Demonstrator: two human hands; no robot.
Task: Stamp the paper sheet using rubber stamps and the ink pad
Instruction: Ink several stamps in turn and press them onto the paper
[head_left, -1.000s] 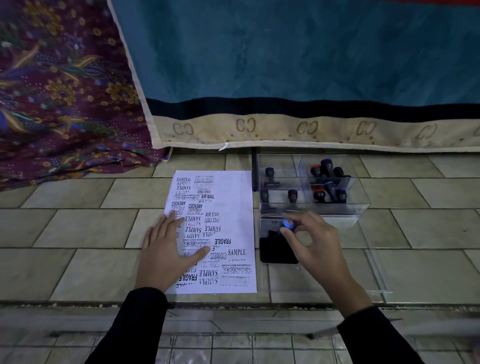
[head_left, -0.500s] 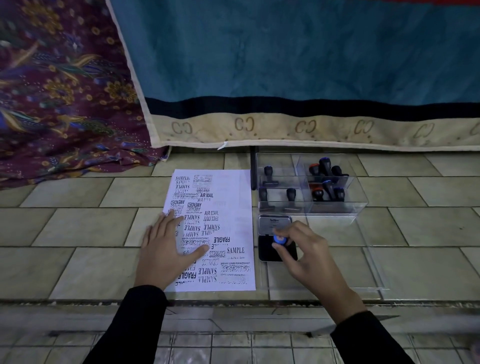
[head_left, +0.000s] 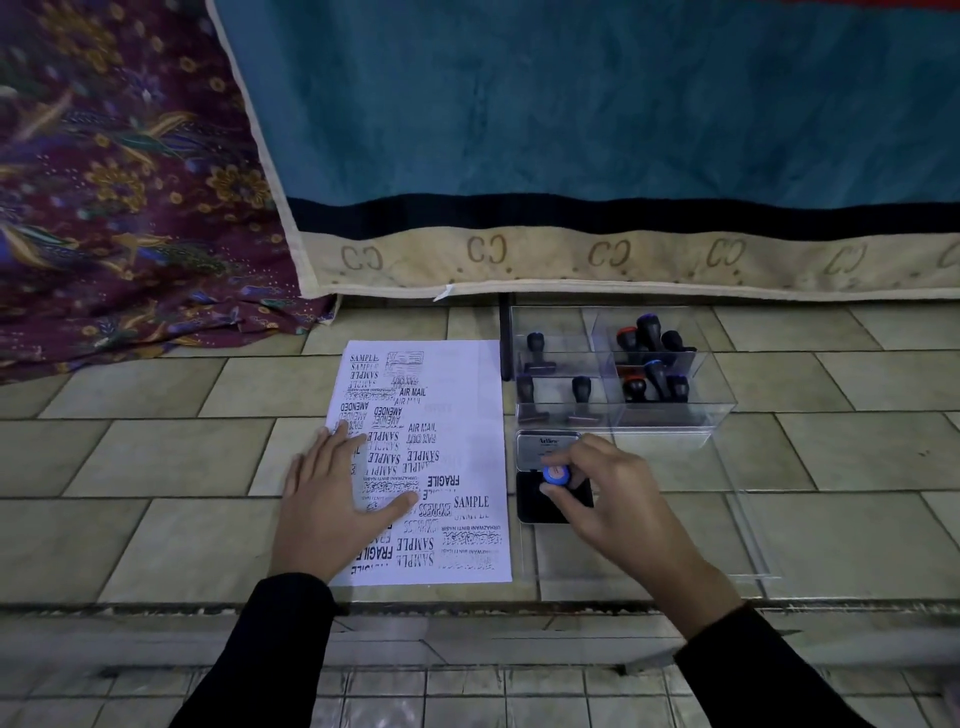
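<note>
A white paper sheet (head_left: 467, 415) lies on the tiled floor, its left and lower parts thick with black stamp prints. My left hand (head_left: 332, 499) rests flat on its left side, fingers spread. To the right sits the open ink pad (head_left: 530, 504), its lid (head_left: 545, 447) folded back. My right hand (head_left: 613, 499) grips a rubber stamp by its blue-topped handle (head_left: 557, 474) and holds it down over the black pad. The stamp's base is hidden by my fingers.
A clear plastic box (head_left: 670, 415) behind the ink pad holds several more stamps (head_left: 649, 358) in compartments. Its clear lid (head_left: 748, 519) lies flat to the right of my hand. A teal mattress (head_left: 571, 130) and patterned cloth (head_left: 119, 182) border the far side.
My right hand carried the stamp from above the ink pad's lid down onto the black pad, and now sits a little higher over it. My left hand stayed on the paper.
</note>
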